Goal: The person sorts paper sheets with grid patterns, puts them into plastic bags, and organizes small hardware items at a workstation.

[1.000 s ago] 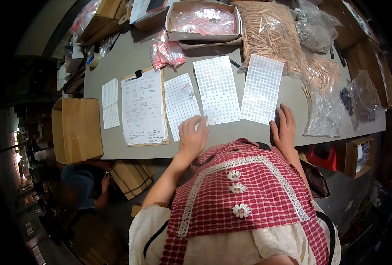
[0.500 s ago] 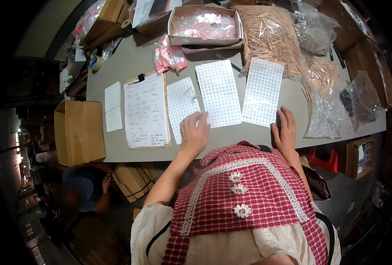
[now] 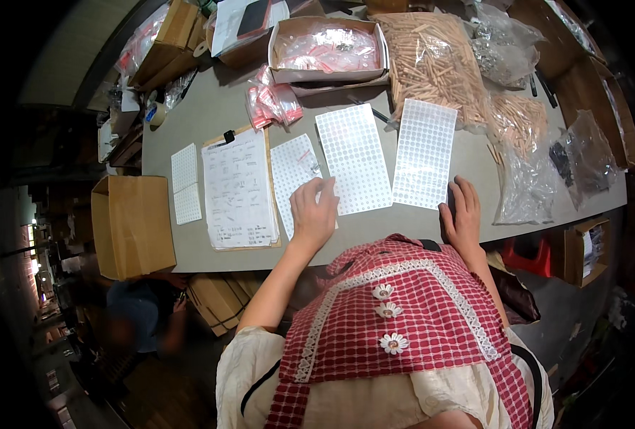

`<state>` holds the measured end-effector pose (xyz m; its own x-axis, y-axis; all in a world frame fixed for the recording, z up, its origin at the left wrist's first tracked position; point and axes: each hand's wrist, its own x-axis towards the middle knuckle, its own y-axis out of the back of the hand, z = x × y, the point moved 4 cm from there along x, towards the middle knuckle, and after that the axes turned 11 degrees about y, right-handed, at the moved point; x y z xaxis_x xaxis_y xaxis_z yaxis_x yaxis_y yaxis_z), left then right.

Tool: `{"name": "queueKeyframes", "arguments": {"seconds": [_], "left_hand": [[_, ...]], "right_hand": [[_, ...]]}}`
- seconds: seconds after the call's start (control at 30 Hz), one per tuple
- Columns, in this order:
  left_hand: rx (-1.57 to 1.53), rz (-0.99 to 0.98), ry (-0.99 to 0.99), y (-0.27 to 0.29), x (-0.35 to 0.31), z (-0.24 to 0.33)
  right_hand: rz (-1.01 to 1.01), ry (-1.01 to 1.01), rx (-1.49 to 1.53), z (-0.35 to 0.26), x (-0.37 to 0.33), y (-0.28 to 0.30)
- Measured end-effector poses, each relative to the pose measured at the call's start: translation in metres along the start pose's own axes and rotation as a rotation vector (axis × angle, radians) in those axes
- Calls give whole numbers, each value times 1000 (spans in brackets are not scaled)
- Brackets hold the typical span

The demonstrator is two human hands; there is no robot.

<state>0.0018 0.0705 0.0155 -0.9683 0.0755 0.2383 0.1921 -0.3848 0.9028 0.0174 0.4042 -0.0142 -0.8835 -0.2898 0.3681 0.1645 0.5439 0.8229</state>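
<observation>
Three white sheets printed with rows of small circles lie side by side before me. My left hand (image 3: 313, 212) rests over the lower part of the left dotted sheet (image 3: 294, 159), beside the lower left corner of the middle dotted sheet (image 3: 355, 159). Its fingers are bent and slightly apart, with nothing seen in them. My right hand (image 3: 464, 216) lies on the table by the lower right corner of the right dotted sheet (image 3: 424, 154), fingers stretched out and holding nothing. Left of the sheets is a clipboard (image 3: 229, 136) with handwritten papers (image 3: 237, 189).
Small dotted sheets (image 3: 186, 184) and an open cardboard box (image 3: 133, 229) are at left. Behind the sheets are red-edged plastic bags (image 3: 273, 105), a white box of clear bags (image 3: 329, 74) and a bag of wooden sticks (image 3: 435, 61). A person (image 3: 140, 314) is at lower left.
The whole view has shifted slightly, so the table sits a little lower in it. Both hands keep almost the same place and pose by the sheets.
</observation>
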Motion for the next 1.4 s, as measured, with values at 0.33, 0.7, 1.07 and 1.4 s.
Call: {"name": "queueKeyframes", "arguments": {"seconds": [0.33, 0.7, 1.07, 1.4], "left_hand": [[4, 27, -17, -16, 7, -11], [56, 7, -165, -22, 25, -4], [78, 55, -89, -30, 20, -8], [87, 45, -92, -34, 18, -11]], "right_hand": [[2, -4, 2, -1, 1, 1], [16, -22, 5, -2, 2, 6], [30, -25, 13, -1, 2, 4], [26, -40, 25, -1, 2, 4]]}}
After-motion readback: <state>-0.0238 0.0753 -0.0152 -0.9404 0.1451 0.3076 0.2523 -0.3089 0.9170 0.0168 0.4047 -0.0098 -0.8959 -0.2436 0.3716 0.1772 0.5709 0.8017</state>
